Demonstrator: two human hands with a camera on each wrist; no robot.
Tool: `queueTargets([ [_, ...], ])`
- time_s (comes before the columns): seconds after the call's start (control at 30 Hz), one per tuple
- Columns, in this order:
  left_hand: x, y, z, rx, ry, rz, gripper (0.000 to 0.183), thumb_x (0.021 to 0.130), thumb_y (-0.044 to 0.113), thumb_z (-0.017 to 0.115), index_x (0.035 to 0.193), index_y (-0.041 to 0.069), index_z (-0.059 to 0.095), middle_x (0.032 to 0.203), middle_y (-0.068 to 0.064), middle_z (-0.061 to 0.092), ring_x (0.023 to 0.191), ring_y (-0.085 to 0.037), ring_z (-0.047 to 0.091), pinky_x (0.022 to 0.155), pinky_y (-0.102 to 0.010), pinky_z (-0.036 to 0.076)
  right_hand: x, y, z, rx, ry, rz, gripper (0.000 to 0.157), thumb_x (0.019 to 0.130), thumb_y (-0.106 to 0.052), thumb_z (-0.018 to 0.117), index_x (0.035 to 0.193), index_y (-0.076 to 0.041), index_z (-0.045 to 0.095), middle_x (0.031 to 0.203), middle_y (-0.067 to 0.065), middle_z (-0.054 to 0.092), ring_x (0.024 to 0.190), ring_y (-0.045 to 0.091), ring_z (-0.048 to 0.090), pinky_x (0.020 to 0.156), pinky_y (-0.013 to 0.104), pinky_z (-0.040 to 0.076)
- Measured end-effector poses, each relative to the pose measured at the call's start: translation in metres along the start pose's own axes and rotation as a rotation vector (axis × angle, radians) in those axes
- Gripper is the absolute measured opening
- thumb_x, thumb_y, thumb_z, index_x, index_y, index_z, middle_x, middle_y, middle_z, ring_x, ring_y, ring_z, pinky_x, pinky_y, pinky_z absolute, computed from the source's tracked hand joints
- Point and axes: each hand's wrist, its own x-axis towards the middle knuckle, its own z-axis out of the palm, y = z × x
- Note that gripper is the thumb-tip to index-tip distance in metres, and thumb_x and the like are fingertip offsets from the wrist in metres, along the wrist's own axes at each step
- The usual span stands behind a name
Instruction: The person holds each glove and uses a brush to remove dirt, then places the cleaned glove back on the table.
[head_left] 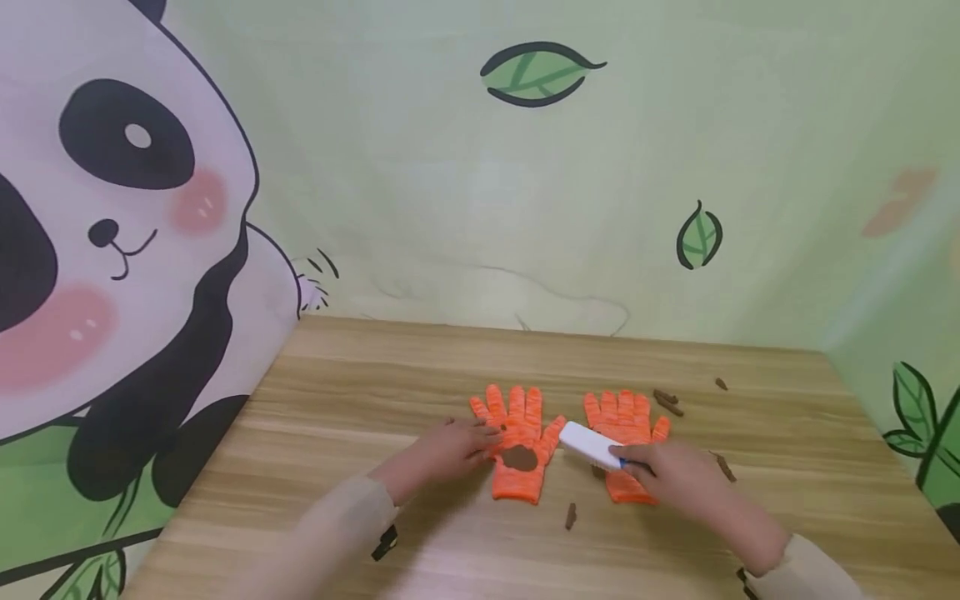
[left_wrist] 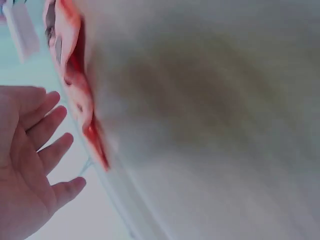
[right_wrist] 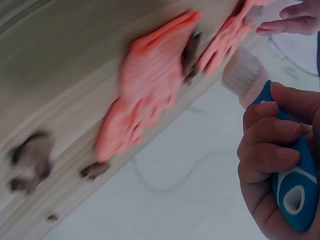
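My right hand grips a scrubbing brush by its blue handle, fingers curled round it; its pale bristles show in the right wrist view. In the head view the brush's white head hovers between two orange knit gloves, partly covering the right glove. Beside the left glove, my left hand reaches to its outer edge with fingers extended; whether they touch it is unclear. Those fingers are spread and hold nothing in the left wrist view. A brown, mud-like patch lies on the left glove's palm.
Loose brown pieces lie on the wooden table: a pair beyond the right glove, one to its right and one in front. A backdrop with a panda picture stands behind and left.
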Motion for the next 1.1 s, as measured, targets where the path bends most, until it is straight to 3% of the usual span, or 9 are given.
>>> queueTargets([
  [0.07, -0.006, 0.001, 0.001, 0.013, -0.014, 0.012, 0.038, 0.105, 0.027, 0.057, 0.142, 0.015, 0.063, 0.152, -0.003, 0.058, 0.146, -0.029, 0.050, 0.116, -0.063, 0.040, 0.007, -0.012, 0.001, 0.029, -0.016, -0.001, 0.032, 0.097, -0.014, 0.068, 0.129, -0.013, 0.073, 0.081, 0.001, 0.073, 0.053, 0.007, 0.031, 0.050, 0.021, 0.027],
  [0.13, -0.006, 0.003, 0.004, 0.031, 0.005, 0.004, 0.038, 0.105, 0.032, 0.056, 0.139, 0.017, 0.065, 0.151, -0.003, 0.059, 0.145, -0.028, 0.052, 0.116, -0.061, 0.041, 0.015, -0.024, 0.002, 0.054, -0.029, -0.001, 0.033, 0.098, -0.014, 0.067, 0.130, -0.014, 0.072, 0.089, 0.004, 0.075, 0.053, 0.008, 0.033, 0.050, 0.021, 0.027],
  [0.27, 0.003, 0.008, 0.013, 0.087, 0.103, -0.038, 0.033, 0.101, 0.040, 0.063, 0.123, 0.018, 0.074, 0.141, -0.001, 0.068, 0.131, -0.026, 0.063, 0.111, -0.055, 0.047, 0.030, -0.044, 0.009, 0.031, -0.026, -0.013, 0.032, 0.098, -0.014, 0.066, 0.130, -0.016, 0.073, 0.084, 0.003, 0.074, 0.054, 0.009, 0.037, 0.051, 0.023, 0.029],
  [0.37, 0.009, 0.011, 0.018, 0.130, 0.122, -0.093, 0.035, 0.093, 0.045, 0.071, 0.114, 0.018, 0.076, 0.136, 0.001, 0.071, 0.123, -0.025, 0.067, 0.106, -0.053, 0.050, 0.040, -0.053, 0.020, -0.009, -0.018, -0.029, 0.030, 0.098, -0.014, 0.066, 0.127, -0.016, 0.075, 0.082, 0.005, 0.075, 0.055, 0.010, 0.039, 0.053, 0.025, 0.030],
  [0.57, 0.012, 0.014, 0.019, 0.155, 0.051, -0.215, 0.062, 0.089, 0.055, 0.074, 0.139, 0.020, 0.066, 0.148, 0.003, 0.062, 0.139, -0.026, 0.056, 0.114, -0.061, 0.042, 0.043, -0.053, 0.034, -0.029, -0.048, -0.063, 0.028, 0.099, -0.012, 0.064, 0.124, -0.013, 0.076, 0.092, 0.010, 0.078, 0.056, 0.008, 0.035, 0.054, 0.023, 0.029],
  [0.8, 0.013, 0.014, 0.017, 0.055, 0.034, -0.223, 0.070, 0.086, 0.054, 0.077, 0.143, 0.019, 0.062, 0.154, 0.003, 0.056, 0.146, -0.028, 0.048, 0.117, -0.066, 0.035, 0.039, -0.059, 0.022, -0.067, -0.033, -0.060, 0.027, 0.098, -0.015, 0.067, 0.123, -0.018, 0.077, 0.075, 0.006, 0.072, 0.056, 0.011, 0.036, 0.052, 0.025, 0.027],
  [0.97, 0.011, 0.010, 0.022, -0.024, 0.028, -0.237, 0.074, 0.083, 0.052, 0.080, 0.145, 0.017, 0.060, 0.157, 0.002, 0.053, 0.149, -0.030, 0.045, 0.118, -0.069, 0.030, 0.048, -0.067, 0.033, -0.115, -0.052, -0.126, 0.029, 0.098, -0.016, 0.066, 0.126, -0.015, 0.075, 0.084, 0.009, 0.075, 0.060, 0.010, 0.042, 0.053, 0.027, 0.036],
  [1.1, 0.007, 0.004, 0.019, -0.018, 0.027, -0.249, 0.078, 0.083, 0.055, 0.079, 0.148, 0.019, 0.057, 0.157, 0.002, 0.052, 0.149, -0.031, 0.044, 0.120, -0.070, 0.028, 0.040, -0.063, 0.032, -0.133, -0.067, -0.163, 0.027, 0.096, -0.014, 0.069, 0.122, -0.016, 0.077, 0.084, 0.006, 0.077, 0.058, 0.006, 0.038, 0.052, 0.023, 0.033],
])
